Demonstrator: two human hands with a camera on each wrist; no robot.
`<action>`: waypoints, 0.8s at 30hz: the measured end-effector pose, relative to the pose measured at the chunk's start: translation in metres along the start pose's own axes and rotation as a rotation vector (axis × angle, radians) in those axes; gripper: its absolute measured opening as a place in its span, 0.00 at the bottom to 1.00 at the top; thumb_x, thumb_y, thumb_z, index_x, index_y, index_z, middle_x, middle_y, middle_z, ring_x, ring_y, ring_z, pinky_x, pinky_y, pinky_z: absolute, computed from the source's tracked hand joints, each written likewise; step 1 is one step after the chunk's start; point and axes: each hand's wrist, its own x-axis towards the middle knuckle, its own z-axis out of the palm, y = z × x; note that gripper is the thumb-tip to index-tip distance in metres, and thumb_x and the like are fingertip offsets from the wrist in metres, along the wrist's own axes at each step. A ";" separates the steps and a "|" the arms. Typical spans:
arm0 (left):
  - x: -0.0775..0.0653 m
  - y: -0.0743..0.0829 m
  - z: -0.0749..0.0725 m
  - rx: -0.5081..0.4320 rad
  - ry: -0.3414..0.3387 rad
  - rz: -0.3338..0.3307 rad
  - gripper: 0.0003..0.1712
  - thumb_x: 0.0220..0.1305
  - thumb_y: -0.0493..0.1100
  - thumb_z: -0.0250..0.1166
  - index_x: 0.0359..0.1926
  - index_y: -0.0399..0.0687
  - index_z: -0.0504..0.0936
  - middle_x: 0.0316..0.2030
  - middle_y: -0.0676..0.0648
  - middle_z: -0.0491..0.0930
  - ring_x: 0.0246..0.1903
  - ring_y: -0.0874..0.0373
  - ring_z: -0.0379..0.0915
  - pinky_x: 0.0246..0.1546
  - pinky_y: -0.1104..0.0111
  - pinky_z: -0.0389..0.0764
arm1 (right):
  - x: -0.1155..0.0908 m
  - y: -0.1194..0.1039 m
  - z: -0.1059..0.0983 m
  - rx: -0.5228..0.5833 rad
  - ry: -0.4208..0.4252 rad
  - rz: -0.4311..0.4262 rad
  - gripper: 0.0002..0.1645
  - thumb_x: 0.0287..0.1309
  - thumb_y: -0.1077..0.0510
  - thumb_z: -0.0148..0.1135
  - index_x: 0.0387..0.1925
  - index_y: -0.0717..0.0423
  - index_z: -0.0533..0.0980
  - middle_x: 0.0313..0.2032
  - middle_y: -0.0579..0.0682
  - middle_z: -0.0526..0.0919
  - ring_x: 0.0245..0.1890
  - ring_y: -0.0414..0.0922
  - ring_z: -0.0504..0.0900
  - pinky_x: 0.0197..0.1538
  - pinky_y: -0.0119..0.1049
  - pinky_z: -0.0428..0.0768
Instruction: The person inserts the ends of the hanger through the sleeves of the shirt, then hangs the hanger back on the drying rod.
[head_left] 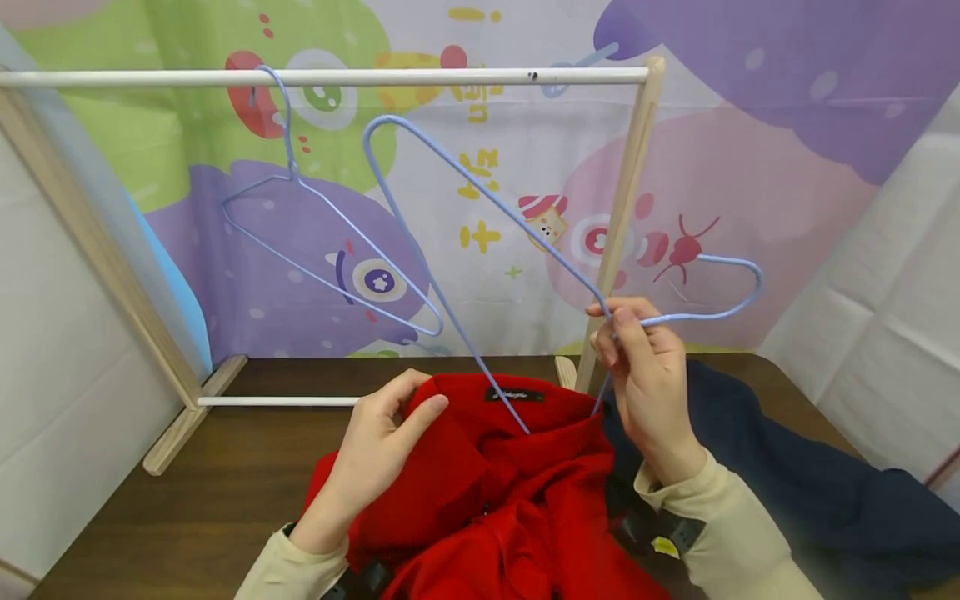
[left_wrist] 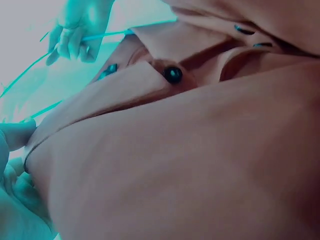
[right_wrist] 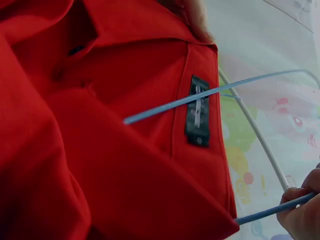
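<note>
A red collared shirt [head_left: 517, 550] lies low in the head view, its collar toward the rack. My left hand [head_left: 371, 454] pinches the left side of the collar, thumb on the near face, as the left wrist view also shows. With thumb and fingers, my right hand [head_left: 652, 383] grips a blue clothes hanger [head_left: 491, 187] just below its hook, which points right. One end of the hanger goes down into the neck opening, crossing in front of the black label [right_wrist: 198, 112]; the part inside the shirt is hidden. A dark button [left_wrist: 173, 75] shows near the collar.
Behind the shirt stands a wooden rack with a white rail [head_left: 420, 77]. Another blue hanger [head_left: 322, 192] hangs from it at the left. Dark navy cloth [head_left: 795, 467] lies on the brown table [head_left: 150, 533] at the right. A cartoon-printed curtain [head_left: 480, 25] is behind.
</note>
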 end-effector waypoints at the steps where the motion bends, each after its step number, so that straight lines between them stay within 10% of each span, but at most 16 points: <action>1: 0.000 0.000 -0.001 -0.007 0.008 0.008 0.03 0.59 0.44 0.61 0.32 0.51 0.78 0.16 0.55 0.65 0.16 0.66 0.59 0.17 0.73 0.64 | 0.000 -0.001 0.000 -0.007 -0.013 0.002 0.15 0.66 0.65 0.42 0.34 0.59 0.76 0.15 0.49 0.62 0.19 0.42 0.59 0.26 0.35 0.50; 24: -0.002 0.012 -0.011 -0.122 0.144 0.096 0.02 0.58 0.33 0.61 0.31 0.42 0.78 0.24 0.52 0.75 0.22 0.64 0.65 0.20 0.73 0.67 | -0.006 -0.006 0.007 -0.229 -0.177 0.073 0.11 0.64 0.68 0.42 0.34 0.55 0.71 0.15 0.47 0.63 0.13 0.41 0.55 0.14 0.34 0.49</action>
